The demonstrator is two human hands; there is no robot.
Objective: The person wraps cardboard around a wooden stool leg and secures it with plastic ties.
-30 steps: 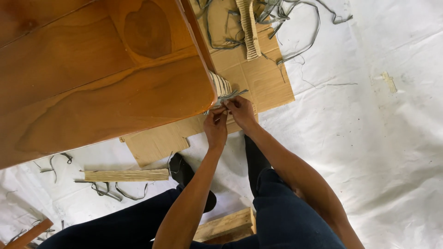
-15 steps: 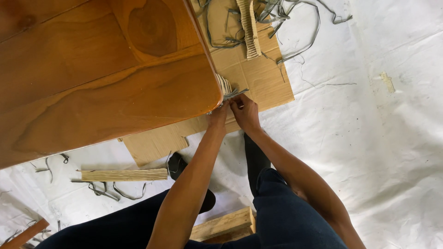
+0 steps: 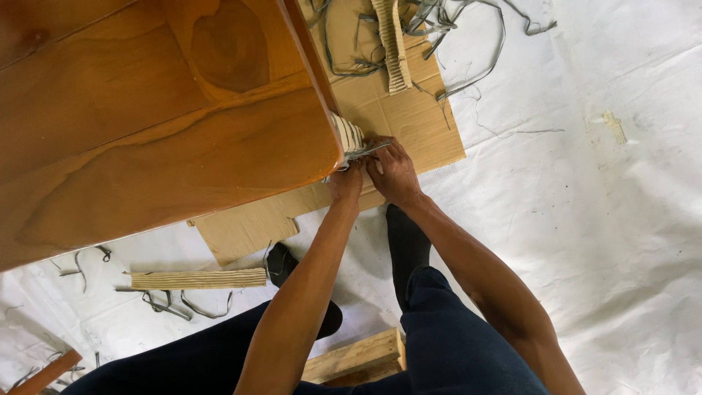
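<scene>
— where are the hands?

— both are at the corner of the glossy wooden tabletop [image 3: 146, 132], just below its edge. the left hand [image 3: 345, 183] is closed, fingertips pinching the grey strap [image 3: 365, 151] that sticks out from under the corner. the right hand [image 3: 393, 172] is right beside it, fingers curled onto the same strap, knuckles up.

— and what is the strap on?

— it runs across a corrugated cardboard wrap [image 3: 349, 134] around what looks like the table leg, mostly hidden under the top.

— what lies below?

— a flat cardboard sheet [image 3: 409, 121] on a white floor sheet [image 3: 585, 219]. farther up, a loose corrugated strip [image 3: 390, 44] with a tangle of cut grey straps [image 3: 453, 29]. to the left, well apart, another corrugated strip [image 3: 199, 279] lies flat, near the person's dark shoe [image 3: 281, 262].
</scene>
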